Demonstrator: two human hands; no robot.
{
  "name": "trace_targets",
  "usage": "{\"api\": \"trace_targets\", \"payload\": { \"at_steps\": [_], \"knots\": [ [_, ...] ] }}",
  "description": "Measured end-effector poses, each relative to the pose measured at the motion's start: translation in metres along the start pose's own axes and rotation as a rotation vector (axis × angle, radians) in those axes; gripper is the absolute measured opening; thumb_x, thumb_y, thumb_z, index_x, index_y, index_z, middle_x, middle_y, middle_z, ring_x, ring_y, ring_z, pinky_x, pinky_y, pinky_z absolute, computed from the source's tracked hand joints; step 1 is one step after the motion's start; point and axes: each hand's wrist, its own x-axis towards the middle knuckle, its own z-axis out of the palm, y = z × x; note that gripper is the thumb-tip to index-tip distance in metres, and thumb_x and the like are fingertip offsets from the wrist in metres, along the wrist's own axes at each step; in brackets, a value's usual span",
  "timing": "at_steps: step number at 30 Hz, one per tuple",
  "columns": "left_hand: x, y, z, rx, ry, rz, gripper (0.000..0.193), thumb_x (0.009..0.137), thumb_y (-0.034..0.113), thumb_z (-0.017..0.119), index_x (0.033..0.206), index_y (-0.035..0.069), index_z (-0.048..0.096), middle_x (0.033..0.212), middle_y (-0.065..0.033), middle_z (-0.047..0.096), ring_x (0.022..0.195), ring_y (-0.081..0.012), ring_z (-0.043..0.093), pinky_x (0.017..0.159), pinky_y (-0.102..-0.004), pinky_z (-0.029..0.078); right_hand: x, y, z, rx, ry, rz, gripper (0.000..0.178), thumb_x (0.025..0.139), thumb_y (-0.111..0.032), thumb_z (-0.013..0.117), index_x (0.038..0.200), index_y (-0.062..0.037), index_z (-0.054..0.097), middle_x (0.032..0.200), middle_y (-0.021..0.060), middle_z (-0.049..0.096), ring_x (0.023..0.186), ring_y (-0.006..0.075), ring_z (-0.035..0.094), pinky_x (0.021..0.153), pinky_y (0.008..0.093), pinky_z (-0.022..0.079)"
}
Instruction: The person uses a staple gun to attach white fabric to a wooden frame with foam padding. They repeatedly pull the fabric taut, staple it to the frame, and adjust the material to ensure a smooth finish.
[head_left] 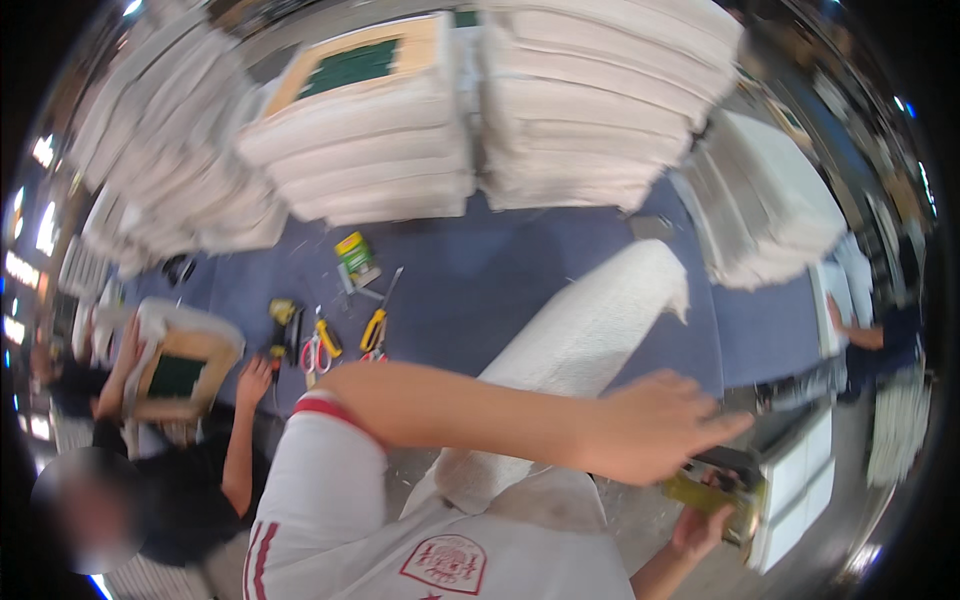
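Observation:
My left arm reaches across my body to the right, and my left hand point(655, 425) hovers with its fingers stretched out, just above a yellow-green and black hand-held tool point(715, 490). Low on the right, my right hand point(702, 530) has its fingers wrapped round the tool's lower part. Blur hides the tool's exact kind. In front of me a long white padded piece point(600, 315) lies slanted from my lap onto the blue-grey tabletop point(470, 290). My left forearm covers part of its near end.
Tall stacks of white padded panels point(600, 100) stand along the table's far side. Scissors point(322, 350), a yellow-handled screwdriver point(375, 325), a yellow and black tool point(282, 318) and a small green-yellow box point(355, 255) lie left of centre. A co-worker point(190, 490) handles a panel point(180, 370) at left; another person point(885, 335) is at right.

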Motion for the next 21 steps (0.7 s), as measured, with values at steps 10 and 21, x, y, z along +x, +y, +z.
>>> {"api": "trace_targets", "payload": {
  "at_steps": [10, 21],
  "knots": [
    [0.009, 0.026, -0.049, 0.121, -0.228, 0.019, 0.070, 0.101, 0.058, 0.076, 0.139, -0.001, 0.071, 0.093, -0.0172, 0.076, 0.090, -0.0370, 0.075, 0.088, -0.0493, 0.050, 0.062, -0.038, 0.051, -0.118, 0.615, -0.258, 0.086, 0.101, -0.072, 0.064, 0.165, -0.0161, 0.057, 0.150, 0.0176, 0.066, 0.124, 0.0343, 0.059, 0.105, 0.0555, 0.047],
    [-0.435, -0.321, -0.070, 0.356, 0.549, -2.027, 0.054, 0.104, 0.056, 0.075, 0.131, 0.009, 0.083, 0.136, -0.0216, 0.082, 0.128, -0.0445, 0.078, 0.107, -0.0575, 0.063, 0.090, -0.043, -0.073, -0.556, 0.350, -0.021, 0.057, 0.100, -0.044, 0.084, 0.144, -0.0079, 0.073, 0.127, 0.0118, 0.079, 0.106, 0.0337, 0.078, 0.092, 0.0518, 0.066]
  ]
}}
